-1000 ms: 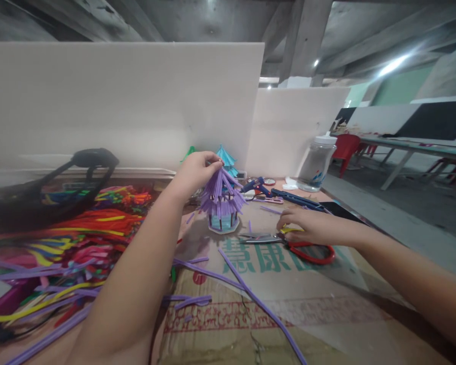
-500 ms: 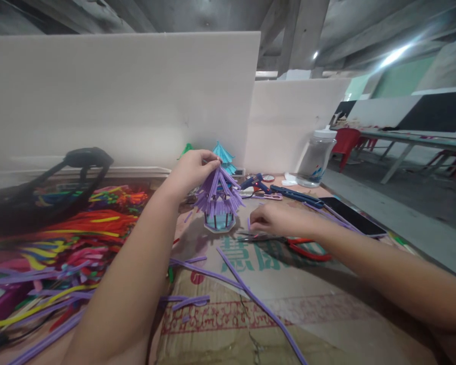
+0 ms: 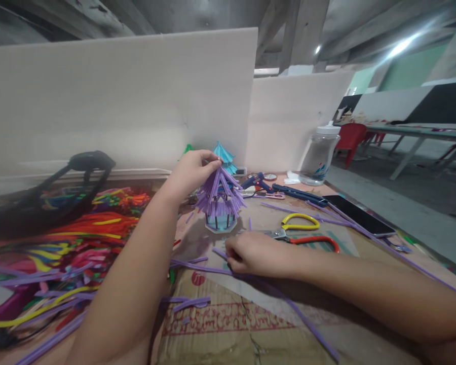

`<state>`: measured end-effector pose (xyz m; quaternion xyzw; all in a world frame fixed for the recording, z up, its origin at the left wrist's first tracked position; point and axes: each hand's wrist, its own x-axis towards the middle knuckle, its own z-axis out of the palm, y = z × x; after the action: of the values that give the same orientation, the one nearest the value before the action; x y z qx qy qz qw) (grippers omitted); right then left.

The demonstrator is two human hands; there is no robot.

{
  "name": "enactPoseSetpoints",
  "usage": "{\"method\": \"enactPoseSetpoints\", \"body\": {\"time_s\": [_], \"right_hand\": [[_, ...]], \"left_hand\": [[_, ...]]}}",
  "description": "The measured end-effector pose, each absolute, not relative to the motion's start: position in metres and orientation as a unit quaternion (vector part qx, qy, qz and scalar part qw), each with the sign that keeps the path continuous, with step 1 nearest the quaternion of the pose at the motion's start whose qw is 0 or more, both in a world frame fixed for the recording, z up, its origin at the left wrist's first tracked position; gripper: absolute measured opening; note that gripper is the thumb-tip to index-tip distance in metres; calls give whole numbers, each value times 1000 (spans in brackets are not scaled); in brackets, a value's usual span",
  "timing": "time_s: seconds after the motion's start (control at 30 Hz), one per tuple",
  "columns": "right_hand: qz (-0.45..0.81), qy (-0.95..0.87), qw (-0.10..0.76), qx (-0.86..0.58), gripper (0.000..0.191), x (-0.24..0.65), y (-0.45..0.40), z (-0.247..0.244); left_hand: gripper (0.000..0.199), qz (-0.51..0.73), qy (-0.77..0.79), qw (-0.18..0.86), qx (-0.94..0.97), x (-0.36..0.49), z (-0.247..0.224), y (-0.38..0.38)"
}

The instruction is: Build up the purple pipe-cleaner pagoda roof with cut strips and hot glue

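Observation:
A small pavilion model (image 3: 219, 200) with two tiers of purple strips and an octagonal base stands on the cardboard. My left hand (image 3: 202, 165) pinches the tip of its roof. Closer to me, my right hand (image 3: 251, 253) is closed over a long purple strip (image 3: 307, 324), whose end sticks out past the fingers; the fingertips are partly hidden, so whether they grip it is unclear. Scissors with a yellow and a red handle (image 3: 315, 239) lie just beyond my right hand, their blades partly covered. Short purple pieces (image 3: 192, 302) rest on the cardboard.
Colourful strips (image 3: 99, 228) are piled at the left beside a black strap-like object (image 3: 87, 162). Behind are a turquoise roofed model (image 3: 224, 152), a glue gun (image 3: 257, 181), a blue cutter (image 3: 299, 194), a phone (image 3: 359, 215) and a plastic bottle (image 3: 319, 154). White boards (image 3: 137, 101) stand behind.
My right hand has moved toward me and slightly left, from beside the scissors onto the long purple strip. The yellow handle now shows, and the strip has shifted right. My left hand stays at the roof tip.

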<state>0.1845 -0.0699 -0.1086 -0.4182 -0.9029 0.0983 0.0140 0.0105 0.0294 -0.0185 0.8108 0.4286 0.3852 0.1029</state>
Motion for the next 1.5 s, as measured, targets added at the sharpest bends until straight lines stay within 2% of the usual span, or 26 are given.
{"method": "enactPoseSetpoints", "body": {"time_s": [0.13, 0.27, 0.4, 0.5, 0.6, 0.73, 0.83, 1.0, 1.07, 1.3, 1.5], "right_hand": [[134, -878, 65, -455, 16, 205, -62, -97], [61, -877, 81, -470, 19, 215, -60, -89], [159, -916, 79, -359, 28, 193, -77, -86], [193, -944, 29, -265, 39, 163, -91, -95], [122, -962, 14, -245, 24, 141, -94, -112], [154, -942, 33, -297, 18, 143, -85, -113], [193, -919, 85, -334, 15, 161, -80, -98], [308, -818, 274, -401, 9, 189, -65, -78], [331, -778, 321, -427, 11, 195, -55, -74], [252, -775, 334, -473, 19, 204, -39, -72], [95, -802, 342, -481, 17, 200, -38, -67]], "left_hand": [[29, 387, 433, 111, 807, 11, -18, 29], [29, 387, 436, 106, 805, 12, -17, 29], [27, 394, 432, 106, 804, 13, -17, 28], [27, 393, 427, 107, 807, 14, -17, 28], [28, 391, 420, 97, 813, 13, -17, 28], [28, 387, 411, 95, 820, 12, -17, 29], [27, 393, 407, 94, 819, 12, -17, 29], [27, 393, 408, 95, 819, 12, -17, 29], [28, 389, 411, 90, 819, 12, -17, 28], [30, 362, 412, 88, 831, 12, -13, 23], [30, 351, 403, 64, 843, 14, -9, 17]]}}
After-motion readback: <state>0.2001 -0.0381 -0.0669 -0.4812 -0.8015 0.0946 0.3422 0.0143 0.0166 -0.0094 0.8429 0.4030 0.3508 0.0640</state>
